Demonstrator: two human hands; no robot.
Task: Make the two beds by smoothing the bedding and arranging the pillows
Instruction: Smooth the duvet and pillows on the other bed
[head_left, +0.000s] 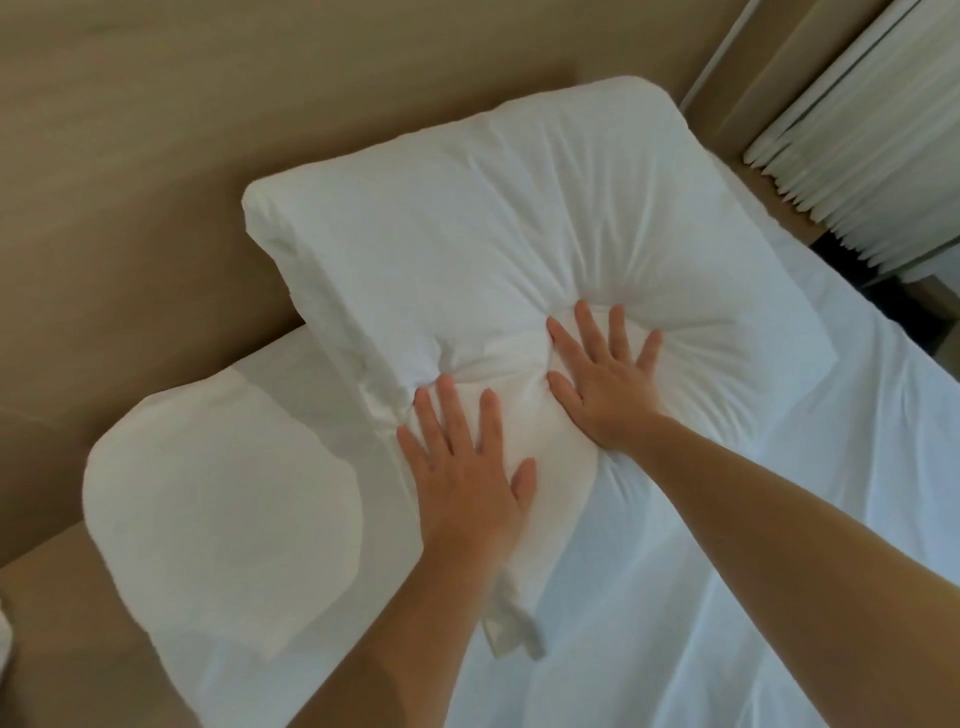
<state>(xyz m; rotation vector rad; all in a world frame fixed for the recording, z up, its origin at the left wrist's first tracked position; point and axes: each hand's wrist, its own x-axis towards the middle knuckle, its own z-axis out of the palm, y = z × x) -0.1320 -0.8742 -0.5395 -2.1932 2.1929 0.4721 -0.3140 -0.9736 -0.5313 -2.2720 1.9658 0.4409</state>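
Plain white pillow (493, 234) here, no print on it. The bed sheet (779, 519) is plain white too, going faintly bluish toward the bed's right edge. Behind, the wall (130, 156) is warm tan. Cream curtain (857, 156), striped by its pleats.

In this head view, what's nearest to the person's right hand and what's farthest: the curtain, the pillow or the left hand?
1. Pillow: the right hand presses flat on it, so they touch.
2. Left hand: just to the left, also flat on the pillow.
3. Curtain: far off at the upper right, past the bed's edge.
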